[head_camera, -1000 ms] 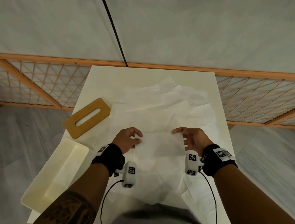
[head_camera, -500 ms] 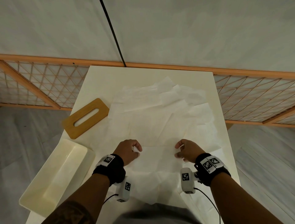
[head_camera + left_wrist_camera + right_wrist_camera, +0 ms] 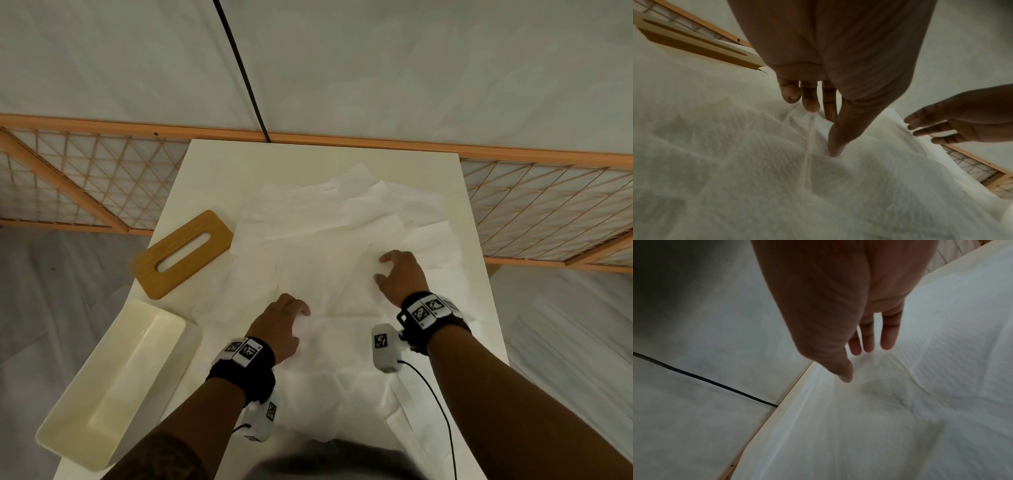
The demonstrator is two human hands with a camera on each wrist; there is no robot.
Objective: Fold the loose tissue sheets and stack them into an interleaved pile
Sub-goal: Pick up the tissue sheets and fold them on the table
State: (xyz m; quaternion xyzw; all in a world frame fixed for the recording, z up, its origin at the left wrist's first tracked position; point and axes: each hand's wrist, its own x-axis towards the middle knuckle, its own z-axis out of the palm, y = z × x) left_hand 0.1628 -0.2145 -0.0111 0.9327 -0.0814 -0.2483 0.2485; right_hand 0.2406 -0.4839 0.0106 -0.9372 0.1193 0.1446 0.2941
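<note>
Left hand [image 3: 279, 325] sits low on the tissue sheets [image 3: 329, 274], fingers loosely bent and relaxed, thumb tip pressing down into the paper; it looks to hold nothing, though the left wrist view is soft and a pinch of the sheet under the fingertips [image 3: 812, 104] can't be ruled out. Right hand [image 3: 402, 277] is farther up the table and to the right, fingers straight and slightly spread, hovering at or just touching the tissue, gripping nothing.

Tissue sheets lie loose and overlapping across the middle of the white table [image 3: 212, 161], from the near edge by the person's body up past both hands. On the right the paper runs close to the table's right edge. A bare strip of tabletop stays free beyond the far edge of the pile.

Wooden slotted lid [image 3: 183, 255] lies flat at the left edge, touching the tissue's left margin. Cream tray [image 3: 113, 383] sits near-left, overhanging the table's left side. Lattice screen [image 3: 75, 185] stands behind.
</note>
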